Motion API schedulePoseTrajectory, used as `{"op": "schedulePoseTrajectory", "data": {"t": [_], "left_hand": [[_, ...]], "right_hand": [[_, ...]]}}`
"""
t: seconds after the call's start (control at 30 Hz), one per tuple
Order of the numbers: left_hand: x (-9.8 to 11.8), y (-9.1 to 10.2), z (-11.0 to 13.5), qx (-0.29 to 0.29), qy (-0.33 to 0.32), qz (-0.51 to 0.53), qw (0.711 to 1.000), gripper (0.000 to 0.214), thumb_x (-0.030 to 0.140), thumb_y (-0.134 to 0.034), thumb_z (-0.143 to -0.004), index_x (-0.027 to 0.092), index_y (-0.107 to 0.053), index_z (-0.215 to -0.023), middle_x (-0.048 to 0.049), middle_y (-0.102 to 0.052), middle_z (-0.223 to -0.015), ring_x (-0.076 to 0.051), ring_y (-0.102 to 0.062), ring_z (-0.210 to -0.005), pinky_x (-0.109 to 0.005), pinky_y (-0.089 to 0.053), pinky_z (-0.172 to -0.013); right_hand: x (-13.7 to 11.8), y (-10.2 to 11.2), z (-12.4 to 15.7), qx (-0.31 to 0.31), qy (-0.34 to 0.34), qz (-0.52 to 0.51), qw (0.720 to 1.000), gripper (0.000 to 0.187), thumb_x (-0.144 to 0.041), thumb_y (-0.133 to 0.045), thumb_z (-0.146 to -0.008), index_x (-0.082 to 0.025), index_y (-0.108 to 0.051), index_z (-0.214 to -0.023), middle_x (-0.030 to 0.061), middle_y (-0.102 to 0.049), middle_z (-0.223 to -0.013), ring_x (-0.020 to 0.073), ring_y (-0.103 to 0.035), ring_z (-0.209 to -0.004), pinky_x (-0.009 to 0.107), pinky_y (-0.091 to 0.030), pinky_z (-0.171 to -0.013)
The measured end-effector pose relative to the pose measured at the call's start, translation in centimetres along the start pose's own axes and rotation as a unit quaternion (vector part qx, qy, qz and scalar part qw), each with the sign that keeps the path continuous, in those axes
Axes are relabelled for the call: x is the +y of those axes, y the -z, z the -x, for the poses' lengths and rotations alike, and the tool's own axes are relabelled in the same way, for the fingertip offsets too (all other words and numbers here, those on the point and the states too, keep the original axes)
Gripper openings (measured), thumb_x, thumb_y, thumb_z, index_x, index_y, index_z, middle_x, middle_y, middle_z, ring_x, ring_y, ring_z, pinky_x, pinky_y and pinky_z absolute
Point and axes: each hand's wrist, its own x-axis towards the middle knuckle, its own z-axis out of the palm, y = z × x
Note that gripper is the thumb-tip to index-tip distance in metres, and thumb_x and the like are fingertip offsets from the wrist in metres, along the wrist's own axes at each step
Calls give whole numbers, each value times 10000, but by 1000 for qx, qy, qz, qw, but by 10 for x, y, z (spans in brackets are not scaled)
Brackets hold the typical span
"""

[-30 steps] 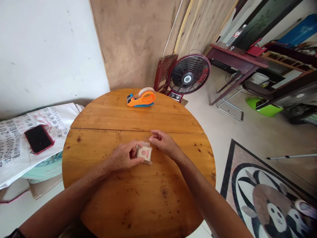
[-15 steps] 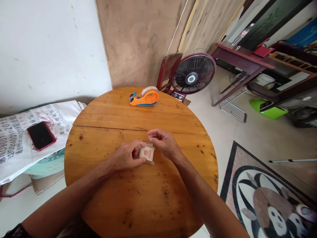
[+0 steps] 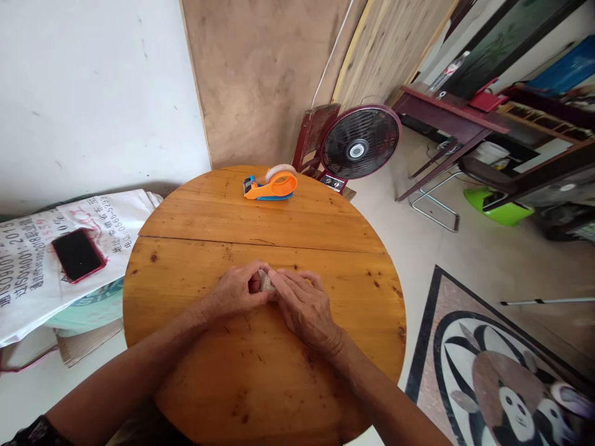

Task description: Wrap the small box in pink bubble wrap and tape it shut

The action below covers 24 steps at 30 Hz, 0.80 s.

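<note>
A small beige box (image 3: 265, 282) sits on the round wooden table (image 3: 260, 384), with only a pale strip of it showing between my hands. My left hand (image 3: 236, 287) grips its left side, thumb at the near edge and fingertips at the far edge. Over its right part lies my right hand (image 3: 303, 303), palm down with the fingers stretched out and touching the box. The box's red-printed top is hidden under that hand. Towards the far edge of the table stands an orange and blue tape dispenser (image 3: 270, 183) with a roll of clear tape.
A black phone with a red edge (image 3: 79, 254) lies on a white printed sack (image 3: 125, 214) at the left. Behind the table are a fan (image 3: 357, 148) and a wooden chair (image 3: 316, 133). A dark red desk (image 3: 450, 114) stands further back on the right.
My right hand, pinched and raised beside the box before, has come down and flattened over it, covering its printed top. My left hand keeps its grip. The view has shifted slightly.
</note>
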Motion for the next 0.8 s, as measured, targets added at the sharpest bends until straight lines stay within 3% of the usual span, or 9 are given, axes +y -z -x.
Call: {"op": "schedulePoseTrajectory", "data": {"t": [0.13,0.3,0.43,0.67,0.8], "left_hand": [[-6,-2,1,10,-18,-8,1000,445,392,-637,-843,196,-561,-1236,71,-502,-621,-94,-457,-543,-216,-382,-535],[-6,-5,3,33,-54,-41,997,349,391,-606,-858,202,-649,-1148,43,-555,-659,-91,-470,-563,-211,-417,-572],[-4,-5,2,38,-71,-42,996,340,386,-599,-858,190,-671,-1126,40,-561,-646,-87,-443,-545,-203,-403,-549],[-7,-4,2,29,-69,-40,996,319,297,-585,-825,184,-669,-1112,51,-531,-618,-87,-447,-539,-202,-395,-546],[-2,-2,2,21,-40,-61,997,377,315,-627,-803,173,-659,-1151,65,-493,-589,-93,-442,-531,-212,-382,-547]], "right_hand": [[-5,2,19,-46,20,46,998,462,-66,-454,-924,-120,-468,-1382,117,-665,-1285,218,-545,-1285,394,-343,-1033],[-10,-6,35,-23,-5,55,998,572,-19,-418,-883,-121,-412,-1446,139,-619,-1343,216,-472,-1363,417,-312,-1104],[-13,-7,35,-8,-13,13,1000,602,-36,-432,-882,-192,-399,-1462,109,-651,-1306,207,-519,-1324,438,-309,-1133],[-16,0,21,-48,-38,-10,998,499,-72,-434,-885,-227,-499,-1355,87,-680,-1262,212,-589,-1235,445,-322,-1126],[-12,8,27,37,-116,-67,990,448,-90,-487,-859,-251,-530,-1274,69,-726,-1124,204,-661,-1086,441,-389,-1050]]}}
